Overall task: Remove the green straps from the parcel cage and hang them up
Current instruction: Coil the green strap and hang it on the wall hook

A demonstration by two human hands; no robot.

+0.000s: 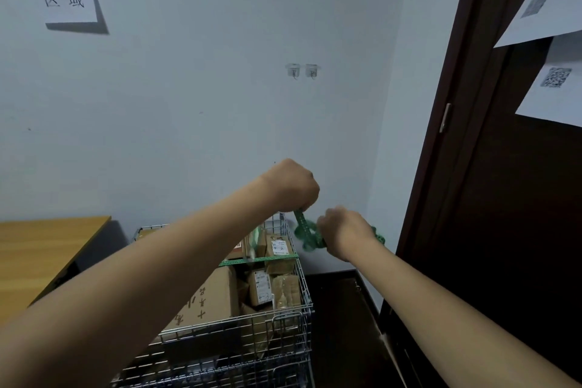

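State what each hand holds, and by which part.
Both hold one green perforated strap: left hand pinches its upper end, right hand grips the bunched loops.

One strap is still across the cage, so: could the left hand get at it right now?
Probably not yet: the left hand is closed on the loose green strap. The remaining strap lies unobstructed.

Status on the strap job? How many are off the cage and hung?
Done: one green strap is off the cage, bunched between the left hand and right hand. In hand: that strap only. Left: another strap stretches across the wire cage over the parcels, and both wall hooks are bare, so nothing is hung.
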